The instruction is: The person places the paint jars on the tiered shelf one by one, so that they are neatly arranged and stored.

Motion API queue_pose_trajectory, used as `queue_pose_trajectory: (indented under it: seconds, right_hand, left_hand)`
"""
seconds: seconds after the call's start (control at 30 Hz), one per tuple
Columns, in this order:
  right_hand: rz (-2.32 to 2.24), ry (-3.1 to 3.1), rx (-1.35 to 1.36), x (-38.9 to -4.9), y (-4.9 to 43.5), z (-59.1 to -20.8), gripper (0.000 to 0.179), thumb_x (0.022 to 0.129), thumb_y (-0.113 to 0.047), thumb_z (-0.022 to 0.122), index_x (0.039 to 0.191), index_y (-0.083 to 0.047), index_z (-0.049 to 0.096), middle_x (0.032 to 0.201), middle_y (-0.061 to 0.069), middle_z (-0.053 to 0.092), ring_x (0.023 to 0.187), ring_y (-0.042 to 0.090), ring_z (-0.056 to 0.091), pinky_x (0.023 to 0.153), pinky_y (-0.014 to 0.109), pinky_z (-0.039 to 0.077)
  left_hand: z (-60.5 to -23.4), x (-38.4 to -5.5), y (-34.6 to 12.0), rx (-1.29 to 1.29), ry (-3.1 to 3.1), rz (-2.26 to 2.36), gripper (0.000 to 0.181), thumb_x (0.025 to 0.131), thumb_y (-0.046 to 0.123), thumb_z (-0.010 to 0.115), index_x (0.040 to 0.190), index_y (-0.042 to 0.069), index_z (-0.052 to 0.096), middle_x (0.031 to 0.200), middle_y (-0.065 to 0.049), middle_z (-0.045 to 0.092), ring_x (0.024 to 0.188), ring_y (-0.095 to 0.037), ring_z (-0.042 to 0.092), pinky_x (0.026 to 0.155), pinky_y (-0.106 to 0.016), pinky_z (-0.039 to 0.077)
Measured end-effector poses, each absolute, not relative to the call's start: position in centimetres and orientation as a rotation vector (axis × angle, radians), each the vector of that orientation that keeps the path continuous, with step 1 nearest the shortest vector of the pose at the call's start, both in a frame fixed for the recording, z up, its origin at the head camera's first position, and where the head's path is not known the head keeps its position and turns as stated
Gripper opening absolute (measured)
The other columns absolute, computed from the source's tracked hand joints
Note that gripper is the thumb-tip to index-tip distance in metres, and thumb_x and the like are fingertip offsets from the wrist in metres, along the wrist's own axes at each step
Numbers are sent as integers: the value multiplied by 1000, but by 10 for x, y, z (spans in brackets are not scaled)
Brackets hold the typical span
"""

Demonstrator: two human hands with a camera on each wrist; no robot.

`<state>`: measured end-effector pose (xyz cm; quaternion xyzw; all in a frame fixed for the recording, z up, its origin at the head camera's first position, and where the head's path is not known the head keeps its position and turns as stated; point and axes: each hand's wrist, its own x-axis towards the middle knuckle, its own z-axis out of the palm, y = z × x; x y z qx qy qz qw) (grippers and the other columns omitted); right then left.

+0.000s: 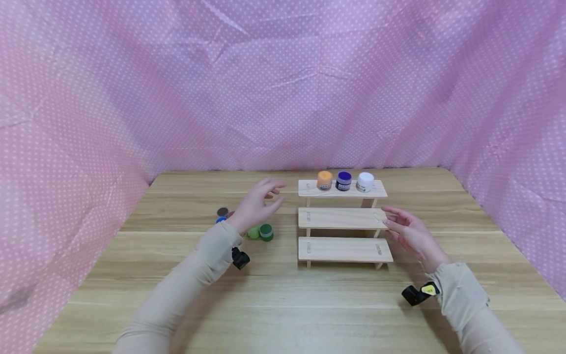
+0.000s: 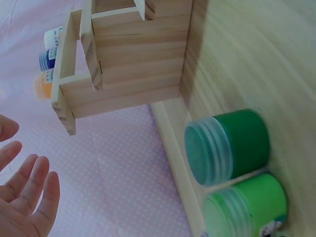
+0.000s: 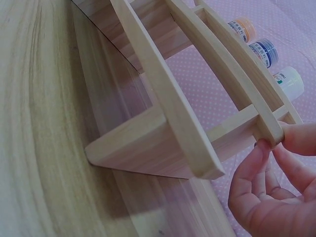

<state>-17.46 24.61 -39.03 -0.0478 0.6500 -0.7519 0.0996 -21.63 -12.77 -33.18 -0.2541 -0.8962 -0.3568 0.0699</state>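
A three-tier wooden stand (image 1: 345, 218) rises in steps on the table. On its top tier, from left to right, sit an orange paint jar (image 1: 325, 181), a dark blue paint jar (image 1: 343, 181) and a white paint jar (image 1: 365, 182). My right hand (image 1: 412, 233) pinches the right end of the middle tier between thumb and fingers, seen closely in the right wrist view (image 3: 271, 133). To the left of the stand my left hand (image 1: 258, 205) hovers with loosely bent fingers, holding nothing. Below it stand a dark green jar (image 1: 266, 232) and a light green jar (image 2: 247, 207).
Partly behind my left forearm are a blue jar (image 1: 220, 220), a dark jar (image 1: 223, 212) and a bit of something red. A pink dotted cloth (image 1: 283, 98) hangs round the back and sides of the wooden table (image 1: 283, 305).
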Motion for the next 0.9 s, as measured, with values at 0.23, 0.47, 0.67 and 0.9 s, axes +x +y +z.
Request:
queue_pose_trajectory:
  seconds: [0.23,0.47,0.67,0.9]
  right_hand:
    - [-2228,1928,-142,-174,246,-391,29,90,-4,57,108,-28,59,95,-11,60,84,0,59,76,14,53]
    - [-2247,1885,-114,-174,246,-390,29,90,-4,58,106,-28,59,94,-10,60,83,1,58,74,14,52]
    - [-2236,1904,-124,-174,246,-391,29,90,-4,58,108,-27,59,94,-10,59,84,1,58,76,14,52]
    - [-2242,1904,-131,-174,246,-391,29,89,-5,59,109,-27,59,94,-10,59,84,0,58,76,15,53]
  left_hand:
    - [-338,-212,-137,-793,-2691,-1061,36,89,13,60,125,7,55,123,-10,56,105,-23,57,91,-36,51]
    - [-345,-207,-144,-785,-2744,-994,36,89,15,60,124,8,56,123,-9,55,105,-22,57,88,-34,52]
    - [-350,-204,-149,-785,-2810,-952,38,88,18,62,125,7,55,127,-11,54,106,-23,58,88,-35,53]
    - [-356,-201,-155,-753,-2885,-938,41,87,22,64,126,10,55,125,-10,54,109,-26,57,87,-41,53]
